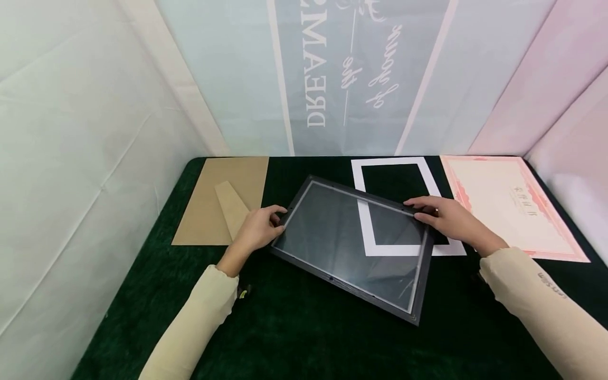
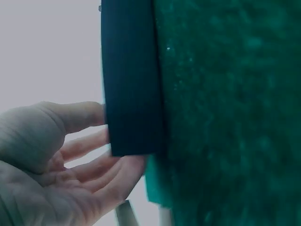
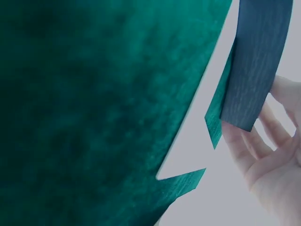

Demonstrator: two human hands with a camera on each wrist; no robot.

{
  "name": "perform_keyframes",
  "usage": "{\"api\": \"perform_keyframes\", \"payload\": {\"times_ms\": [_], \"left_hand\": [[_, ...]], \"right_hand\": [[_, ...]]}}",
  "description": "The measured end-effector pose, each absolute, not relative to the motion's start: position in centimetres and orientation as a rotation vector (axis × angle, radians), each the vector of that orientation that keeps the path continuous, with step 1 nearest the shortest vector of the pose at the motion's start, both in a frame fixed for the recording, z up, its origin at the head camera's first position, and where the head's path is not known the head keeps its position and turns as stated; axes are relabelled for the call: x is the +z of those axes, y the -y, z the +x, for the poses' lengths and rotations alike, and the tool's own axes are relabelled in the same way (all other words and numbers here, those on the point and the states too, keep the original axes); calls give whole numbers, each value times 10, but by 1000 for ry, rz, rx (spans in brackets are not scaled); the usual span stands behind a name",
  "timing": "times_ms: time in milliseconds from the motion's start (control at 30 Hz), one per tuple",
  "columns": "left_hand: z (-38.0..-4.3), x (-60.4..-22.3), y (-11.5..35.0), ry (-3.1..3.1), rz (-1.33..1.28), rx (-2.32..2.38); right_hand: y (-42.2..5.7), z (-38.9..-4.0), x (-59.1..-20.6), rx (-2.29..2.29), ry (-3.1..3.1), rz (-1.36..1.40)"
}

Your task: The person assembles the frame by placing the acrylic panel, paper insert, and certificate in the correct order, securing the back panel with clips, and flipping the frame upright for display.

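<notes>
A dark grey picture frame [image 1: 351, 287] with a clear pane [image 1: 342, 237] is held at a slant over the green cloth, its near right corner lowest in the head view. My left hand [image 1: 258, 227] grips its left side, thumb on one face and fingers on the other, as the left wrist view shows of the frame's edge [image 2: 134, 80]. At the far right corner, my right hand [image 1: 444, 216] pinches the frame [image 3: 256, 61] between thumb and fingers. Through the pane shows part of a white mat [image 1: 370, 232] lying behind the frame.
Tan backing board [image 1: 195, 211] with an easel leg [image 1: 230, 206] lies at the back left. A pink-bordered certificate sheet [image 1: 494, 195] lies at the back right. Dark green cloth [image 1: 266, 338] covers the table; a printed backdrop [image 1: 247, 79] rises behind it.
</notes>
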State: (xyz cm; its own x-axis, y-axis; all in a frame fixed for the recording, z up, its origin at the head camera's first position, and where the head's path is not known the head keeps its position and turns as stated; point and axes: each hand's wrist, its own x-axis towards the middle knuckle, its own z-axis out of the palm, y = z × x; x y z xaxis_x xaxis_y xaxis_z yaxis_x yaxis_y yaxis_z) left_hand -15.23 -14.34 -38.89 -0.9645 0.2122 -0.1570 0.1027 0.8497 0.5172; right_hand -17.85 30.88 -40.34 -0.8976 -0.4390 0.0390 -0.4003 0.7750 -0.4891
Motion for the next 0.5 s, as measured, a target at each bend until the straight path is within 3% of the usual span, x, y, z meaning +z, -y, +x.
{"api": "perform_keyframes", "payload": {"times_ms": [233, 500], "left_hand": [[-140, -381, 152, -2747, 274, 709], [-159, -389, 151, -2804, 299, 827]], "right_hand": [[-305, -183, -402, -680, -2948, -789], [-305, -177, -404, -711, -2933, -654]]}}
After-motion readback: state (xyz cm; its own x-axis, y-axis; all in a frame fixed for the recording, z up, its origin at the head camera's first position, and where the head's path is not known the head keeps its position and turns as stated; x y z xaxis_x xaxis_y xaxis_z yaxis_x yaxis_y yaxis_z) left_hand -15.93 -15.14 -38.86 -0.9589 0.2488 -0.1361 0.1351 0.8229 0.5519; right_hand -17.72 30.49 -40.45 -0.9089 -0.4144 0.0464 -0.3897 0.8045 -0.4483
